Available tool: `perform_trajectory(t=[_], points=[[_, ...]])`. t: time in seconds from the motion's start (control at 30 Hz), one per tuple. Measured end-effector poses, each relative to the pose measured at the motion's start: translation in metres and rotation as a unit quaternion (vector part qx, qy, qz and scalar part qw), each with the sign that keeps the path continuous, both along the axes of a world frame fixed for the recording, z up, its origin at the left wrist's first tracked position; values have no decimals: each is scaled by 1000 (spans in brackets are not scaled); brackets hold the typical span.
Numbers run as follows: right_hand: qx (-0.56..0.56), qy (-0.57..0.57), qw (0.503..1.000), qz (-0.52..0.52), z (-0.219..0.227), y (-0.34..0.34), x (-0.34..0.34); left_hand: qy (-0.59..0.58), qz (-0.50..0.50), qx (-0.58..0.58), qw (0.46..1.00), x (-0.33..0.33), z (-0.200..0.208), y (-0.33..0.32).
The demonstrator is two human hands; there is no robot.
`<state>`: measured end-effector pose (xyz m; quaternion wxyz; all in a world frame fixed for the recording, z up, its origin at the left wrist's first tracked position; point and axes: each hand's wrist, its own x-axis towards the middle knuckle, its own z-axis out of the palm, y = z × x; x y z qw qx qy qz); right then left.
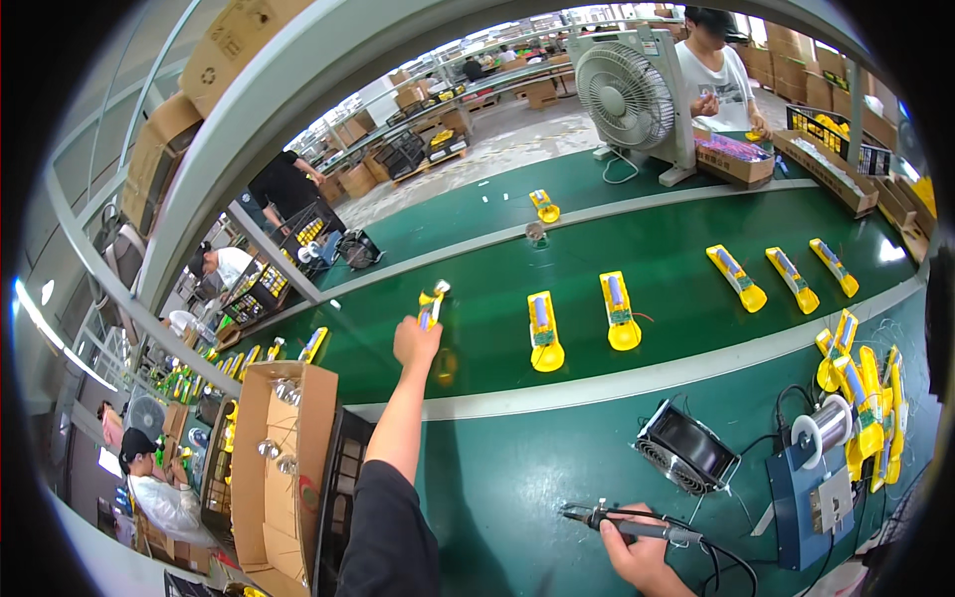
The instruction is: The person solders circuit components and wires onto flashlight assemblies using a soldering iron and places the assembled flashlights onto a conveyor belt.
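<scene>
My left arm reaches out over the green conveyor belt [686,363], and my left hand [416,343] is closed on a yellow lamp housing [429,308] with a silvery end. Near the front of the bench, my right hand [642,557] grips a soldering iron [652,530], its tip pointing left and its black cable trailing right. Farther right on the belt lie several more yellow housings [621,313], each with a pale cylinder and a green circuit board. A pile of similar housings [870,423] rests on the bench at the right.
A small black fan [686,448] stands near a blue soldering station [796,507] with a solder spool [822,430]. At left, a cardboard box [254,448] holds shiny reflectors. Beyond the belt are a large grey fan [627,95] and a person [721,80].
</scene>
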<state>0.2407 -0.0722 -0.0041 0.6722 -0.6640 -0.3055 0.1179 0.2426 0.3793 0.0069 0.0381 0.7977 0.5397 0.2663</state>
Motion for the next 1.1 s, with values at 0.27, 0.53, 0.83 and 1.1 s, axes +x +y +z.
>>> perform_trajectory(t=[0.27, 0.53, 0.83, 1.1], points=[[20, 78, 997, -3, 5, -1, 1, 57, -68, 153, 984, -13, 3, -33], [54, 29, 998, -15, 1, 4, 4, 39, -281, -198, 938, 53, -5, -126], [39, -51, 994, -92, -2, 8, 9, -12, -269, -32, 963, -9, -5, -182], [39, -121, 985, -118, 11, 6, 7, 62, -250, -123, 959, -204, 8, -324]])
